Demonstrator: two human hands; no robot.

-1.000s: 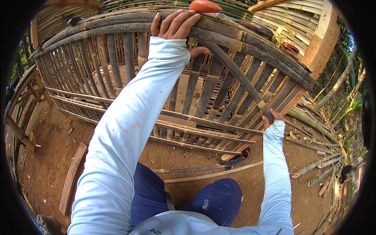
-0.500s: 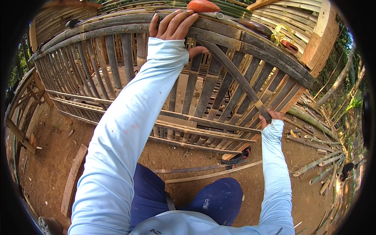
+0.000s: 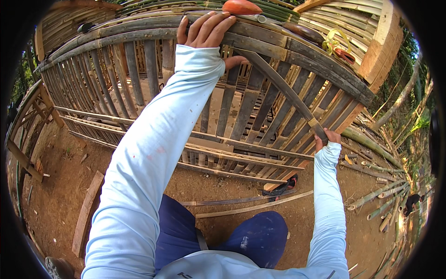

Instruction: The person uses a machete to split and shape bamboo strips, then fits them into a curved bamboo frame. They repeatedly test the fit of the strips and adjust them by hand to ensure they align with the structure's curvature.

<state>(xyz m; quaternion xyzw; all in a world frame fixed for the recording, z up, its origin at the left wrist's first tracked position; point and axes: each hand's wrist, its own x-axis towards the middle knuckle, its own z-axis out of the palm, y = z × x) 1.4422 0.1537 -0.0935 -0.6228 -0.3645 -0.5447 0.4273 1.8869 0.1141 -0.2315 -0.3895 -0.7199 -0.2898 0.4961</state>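
Observation:
A long slatted bamboo railing [image 3: 150,60] stretches across the view in front of me. My left hand [image 3: 204,31] grips its dark top rail [image 3: 260,43], fingers laid over it and thumb hanging below. Beside that thumb is the upper end of a loose dark bamboo slat [image 3: 283,88], which slants down to the right across the upright slats. My right hand [image 3: 328,137] is closed around the slat's lower end. An orange-red rounded object [image 3: 241,7] sits on top just past my left fingers.
Cut bamboo poles [image 3: 385,195] lie piled on the right. A wooden plank [image 3: 88,214] rests on the dirt at left, and thin bamboo strips [image 3: 255,209] lie before my knees. A sheathed blade-like dark object [image 3: 304,32] and yellow strips [image 3: 332,43] lie along the top.
My right hand has shifted slightly right and up, swinging the slat's lower end with it. The left hand stays on the top rail.

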